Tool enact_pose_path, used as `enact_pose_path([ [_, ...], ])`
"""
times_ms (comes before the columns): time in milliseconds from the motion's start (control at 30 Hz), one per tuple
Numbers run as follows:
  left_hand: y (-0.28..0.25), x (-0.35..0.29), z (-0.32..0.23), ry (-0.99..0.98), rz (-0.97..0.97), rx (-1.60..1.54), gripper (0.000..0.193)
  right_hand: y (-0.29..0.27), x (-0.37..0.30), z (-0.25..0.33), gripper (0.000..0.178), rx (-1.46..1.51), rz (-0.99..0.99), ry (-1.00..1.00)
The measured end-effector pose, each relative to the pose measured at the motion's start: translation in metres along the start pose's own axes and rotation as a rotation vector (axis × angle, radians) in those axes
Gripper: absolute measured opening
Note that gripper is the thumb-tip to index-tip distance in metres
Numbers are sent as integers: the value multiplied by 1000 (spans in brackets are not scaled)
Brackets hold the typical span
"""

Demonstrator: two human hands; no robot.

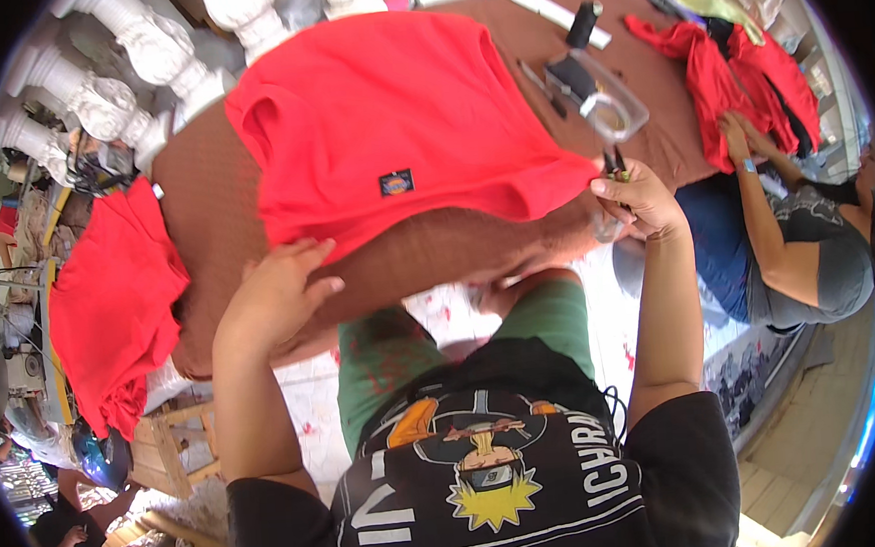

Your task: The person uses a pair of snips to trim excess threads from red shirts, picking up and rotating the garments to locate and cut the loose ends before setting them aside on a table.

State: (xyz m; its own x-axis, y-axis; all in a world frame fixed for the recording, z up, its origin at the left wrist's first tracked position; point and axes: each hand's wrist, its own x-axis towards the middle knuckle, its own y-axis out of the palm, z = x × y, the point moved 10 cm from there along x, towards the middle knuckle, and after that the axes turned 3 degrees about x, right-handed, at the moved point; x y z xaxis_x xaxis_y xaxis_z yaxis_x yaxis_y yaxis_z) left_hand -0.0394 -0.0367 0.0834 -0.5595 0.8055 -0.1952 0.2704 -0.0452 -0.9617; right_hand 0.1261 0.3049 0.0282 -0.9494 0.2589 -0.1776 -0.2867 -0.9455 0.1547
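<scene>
A red garment (pixel 377 107) with a small dark label (pixel 397 183) lies spread over the brown-covered table (pixel 212 187). My left hand (pixel 280 291) rests at its near left edge, fingers apart and fingertips touching the cloth. At the near right corner my right hand (pixel 643 199) is closed round small dark thread snips (pixel 614 164), their blades pointing away from me. The garment's corner meets the fingers of that hand; whether they also pinch it, I cannot tell.
A clear plastic box (pixel 619 102), a black thread spool (pixel 585 24), a white ruler (pixel 547 11) and a dark slim tool (pixel 543 88) lie beyond. Another red garment (pixel 118 293) hangs over the left edge. At right, a co-worker's hands (pixel 738 137) touch more red cloth (pixel 736 80).
</scene>
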Motion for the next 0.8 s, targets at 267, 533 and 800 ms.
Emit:
enact_pose_path([
  [267,14,36,-81,170,-43,-373,33,-31,-15,9,28,-370,-219,25],
  [533,51,77,-144,360,-217,-362,21,-4,-4,-13,28,-538,-139,5],
  [800,37,88,-99,204,-493,-123,44,-1,-1,-40,17,-465,-128,213],
])
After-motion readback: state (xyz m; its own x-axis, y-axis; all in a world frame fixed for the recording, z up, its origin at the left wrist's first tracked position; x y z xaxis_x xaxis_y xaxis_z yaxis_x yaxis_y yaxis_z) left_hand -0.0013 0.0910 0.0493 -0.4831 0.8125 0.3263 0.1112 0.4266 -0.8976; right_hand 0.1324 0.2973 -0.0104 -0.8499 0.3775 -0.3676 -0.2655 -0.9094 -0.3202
